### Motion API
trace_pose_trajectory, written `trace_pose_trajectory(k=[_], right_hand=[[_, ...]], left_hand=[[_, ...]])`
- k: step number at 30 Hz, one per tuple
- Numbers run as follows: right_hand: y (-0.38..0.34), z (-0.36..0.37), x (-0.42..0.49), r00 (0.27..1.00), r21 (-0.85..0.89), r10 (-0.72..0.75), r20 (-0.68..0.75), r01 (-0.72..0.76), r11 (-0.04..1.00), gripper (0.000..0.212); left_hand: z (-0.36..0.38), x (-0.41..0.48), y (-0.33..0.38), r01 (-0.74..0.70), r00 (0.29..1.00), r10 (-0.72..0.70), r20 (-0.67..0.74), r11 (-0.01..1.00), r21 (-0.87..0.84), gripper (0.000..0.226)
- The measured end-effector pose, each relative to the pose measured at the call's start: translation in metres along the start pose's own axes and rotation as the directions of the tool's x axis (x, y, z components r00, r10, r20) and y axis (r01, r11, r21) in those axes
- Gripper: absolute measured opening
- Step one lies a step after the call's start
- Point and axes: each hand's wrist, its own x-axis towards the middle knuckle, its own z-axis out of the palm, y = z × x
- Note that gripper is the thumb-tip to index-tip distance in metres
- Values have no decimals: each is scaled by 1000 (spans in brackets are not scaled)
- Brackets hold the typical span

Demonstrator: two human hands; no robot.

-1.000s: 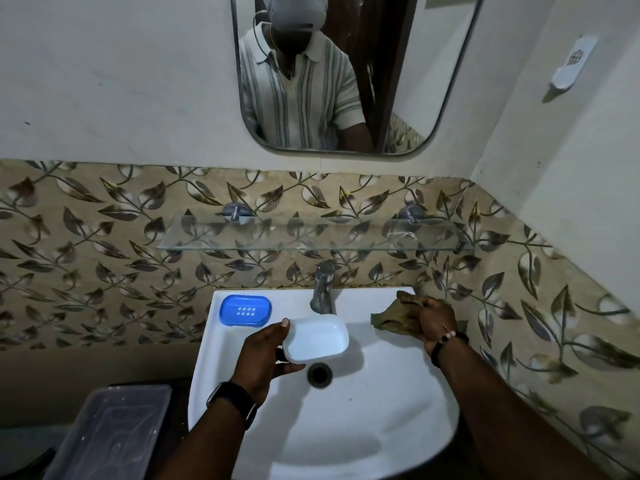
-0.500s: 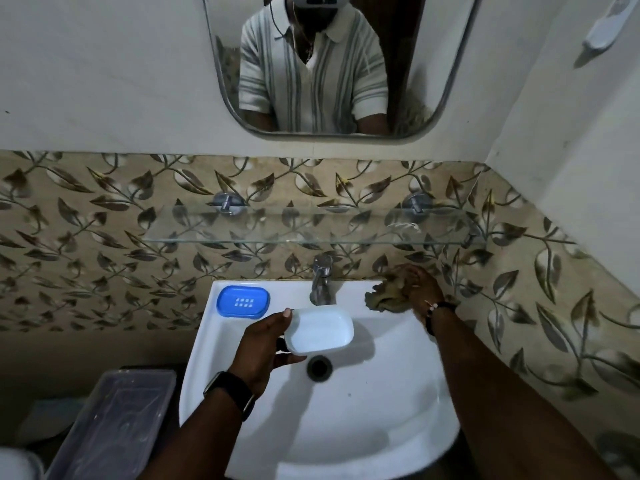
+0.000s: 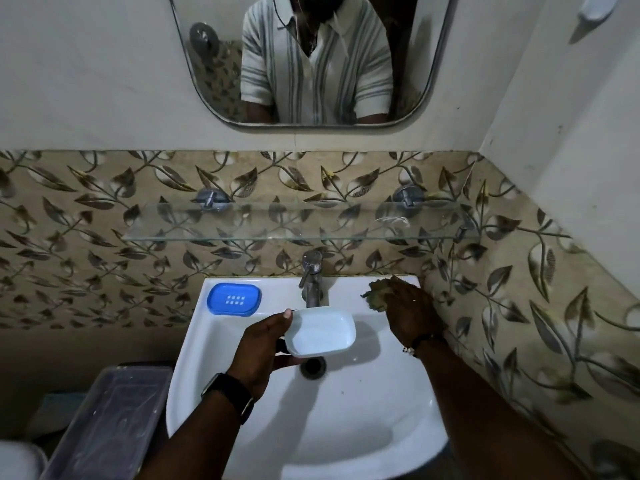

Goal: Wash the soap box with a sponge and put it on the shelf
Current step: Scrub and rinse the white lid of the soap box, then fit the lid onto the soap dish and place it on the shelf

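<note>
Since a second ago the right hand (image 3: 412, 311) has slid back toward the rear right corner of the sink (image 3: 398, 403), pressing down on the sponge (image 3: 375, 295) so the greenish wad sits flat on the ledge; I can't tell how tight the fingers close on it. Left hand (image 3: 265, 351) has barely budged, thumb on the rim and fingers under, gripping the white soap box (image 3: 320, 331) over the basin right below the tap (image 3: 311, 278) and above the drain (image 3: 313, 366). That box looks empty inside. Its blue insert (image 3: 233, 299) with the little drain holes lies on the back left ledge of the sink, nothing in it either. Down at the left there's a clear plastic tub (image 3: 104, 424) with a lid. Glass shelf (image 3: 298, 221) runs across the leaf-pattern tiles above the tap, with a mirror (image 3: 311, 60) higher up on the plain wall showing a striped shirt.
</note>
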Motion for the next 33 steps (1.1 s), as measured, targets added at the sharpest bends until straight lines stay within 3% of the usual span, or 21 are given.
trace_pose_trajectory(k=[3, 10, 15, 20, 23, 25, 33], right_hand=[[1, 3, -4, 989, -204, -30, 143, 59, 977, 51], [14, 6, 3, 977, 3, 74, 201, -76, 997, 40], [11, 10, -3, 977, 12, 122, 174, -126, 992, 44], [-8, 15, -23, 979, 106, 92, -183, -73, 992, 37], [-33, 13, -34, 903, 162, 131, -409, -70, 984, 24], [-56, 8, -39, 845, 160, 32, -534, 64, 985, 24], [-188, -38, -4, 653, 93, -355, -669, 548, 831, 25]], left_hand=[[1, 1, -2, 2, 1000, -2, -5, 1000, 0, 23], [-1, 0, -8, 4, 1000, -4, -9, 1000, -13, 25], [-6, -4, -11, 6, 1000, -6, -27, 1000, -12, 26], [-20, -9, -13, -4, 999, 2, -52, 1000, -28, 24], [-35, -11, -15, -16, 998, 13, -67, 999, -39, 22], [-48, -13, -17, -22, 997, 18, -78, 999, -41, 22], [-106, -27, -24, -24, 984, 18, -175, 999, -31, 26]])
